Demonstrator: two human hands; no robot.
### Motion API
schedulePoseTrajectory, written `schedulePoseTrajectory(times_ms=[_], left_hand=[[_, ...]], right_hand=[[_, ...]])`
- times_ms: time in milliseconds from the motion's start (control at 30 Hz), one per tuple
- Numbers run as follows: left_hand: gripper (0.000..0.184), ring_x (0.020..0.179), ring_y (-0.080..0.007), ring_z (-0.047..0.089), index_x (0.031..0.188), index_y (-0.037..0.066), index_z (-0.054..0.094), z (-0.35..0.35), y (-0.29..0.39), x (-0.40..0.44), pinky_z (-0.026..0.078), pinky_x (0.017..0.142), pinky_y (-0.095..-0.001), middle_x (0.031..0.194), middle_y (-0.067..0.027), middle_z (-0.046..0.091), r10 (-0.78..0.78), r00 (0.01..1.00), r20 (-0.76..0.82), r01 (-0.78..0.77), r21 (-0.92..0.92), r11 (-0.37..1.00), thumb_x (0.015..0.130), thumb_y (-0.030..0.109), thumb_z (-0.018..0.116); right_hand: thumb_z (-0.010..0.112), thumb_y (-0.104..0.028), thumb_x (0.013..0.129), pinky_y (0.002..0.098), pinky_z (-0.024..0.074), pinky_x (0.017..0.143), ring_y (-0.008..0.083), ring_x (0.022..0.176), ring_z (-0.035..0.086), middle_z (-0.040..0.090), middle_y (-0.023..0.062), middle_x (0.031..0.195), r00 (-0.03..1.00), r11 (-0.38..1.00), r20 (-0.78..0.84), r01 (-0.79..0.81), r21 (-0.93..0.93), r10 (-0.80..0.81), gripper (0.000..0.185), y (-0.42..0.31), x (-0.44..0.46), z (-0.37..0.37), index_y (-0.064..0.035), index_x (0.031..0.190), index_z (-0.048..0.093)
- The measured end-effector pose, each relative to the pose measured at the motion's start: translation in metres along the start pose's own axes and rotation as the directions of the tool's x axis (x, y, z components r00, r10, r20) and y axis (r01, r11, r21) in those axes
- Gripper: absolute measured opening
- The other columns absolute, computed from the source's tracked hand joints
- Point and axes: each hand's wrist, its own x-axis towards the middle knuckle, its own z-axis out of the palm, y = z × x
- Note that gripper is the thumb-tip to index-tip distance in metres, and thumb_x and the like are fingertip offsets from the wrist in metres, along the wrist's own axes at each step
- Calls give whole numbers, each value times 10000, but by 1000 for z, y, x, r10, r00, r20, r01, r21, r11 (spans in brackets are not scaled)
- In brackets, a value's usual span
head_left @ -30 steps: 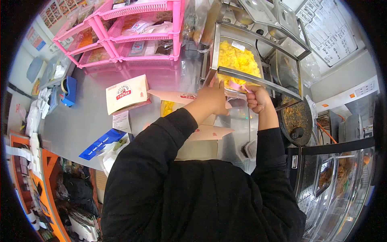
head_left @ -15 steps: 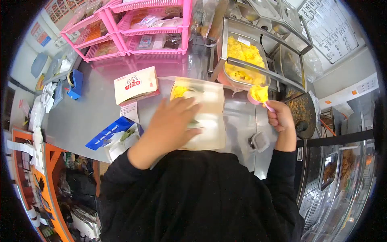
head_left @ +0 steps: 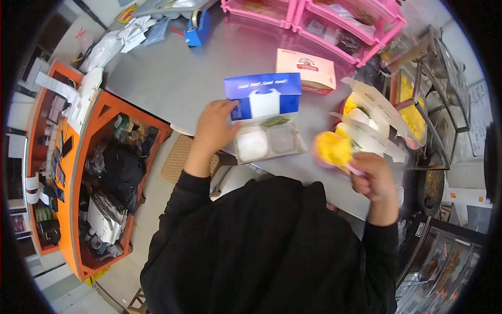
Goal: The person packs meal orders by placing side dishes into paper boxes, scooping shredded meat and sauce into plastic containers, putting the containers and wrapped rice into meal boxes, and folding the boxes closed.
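A blue-lidded box point(head_left: 262, 93) stands open on the steel counter, with a white round item point(head_left: 252, 145), green leaves point(head_left: 274, 122) and a clear small tub point(head_left: 283, 138) inside. My left hand point(head_left: 216, 124) is at the left side of this box, fingers apart against its edge. My right hand point(head_left: 372, 179) grips the handle of a pink scoop point(head_left: 322, 161) heaped with yellow food point(head_left: 333, 148). Beyond the scoop, open cream boxes point(head_left: 379, 107) hold yellow food and white rounds; the scoop partly covers the nearer one.
A closed printed box point(head_left: 306, 70) sits behind the blue lid. Pink racks point(head_left: 345, 31) line the back, beside a blue tape dispenser point(head_left: 197, 28). At right are a metal frame with a yellow food tray point(head_left: 411, 107) and a dark pan point(head_left: 432, 191). An orange shelf unit point(head_left: 86, 172) stands left.
The view has swung left. My right hand has lifted the loaded scoop from the yellow food tray and carried it left. My left hand has moved from the cream boxes to the blue-lidded box, whose lid now stands up.
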Motion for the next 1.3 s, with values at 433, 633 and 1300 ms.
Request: schedulePoseTrajectory(times_ms=[433, 633, 1300], left_hand=[[623, 1282, -453, 32, 992, 162, 645, 20, -5, -32, 142, 964, -618, 1404, -219, 140, 28, 964, 265, -27, -7, 1000, 479, 500, 749], [494, 1273, -464, 96, 904, 144, 661, 37, -29, -48, 182, 1003, -523, 1363, -253, 234, 151, 988, -17, -151, -208, 966, 494, 389, 787], [400, 1055, -376, 482, 787, 56, 585, 46, -22, -68, 399, 881, -412, 1119, -226, 531, -11, 994, -112, -25, -308, 951, 537, 296, 786]], right_hand=[[533, -221, 820, 261, 388, 469, 126, 473, 470, 515, 49, 550, 855, 617, -123, 257, -744, -504, 172, 67, 132, 92, -71, 826, 617], [557, -167, 731, 327, 451, 507, 201, 559, 548, 511, 43, 616, 554, -246, 291, 156, -957, -780, 214, 87, 145, 102, -138, 939, 602], [575, -226, 763, 360, 446, 531, 249, 622, 551, 522, 60, 671, 693, -65, 215, 237, -969, -689, 213, 48, 111, 94, -144, 952, 631]])
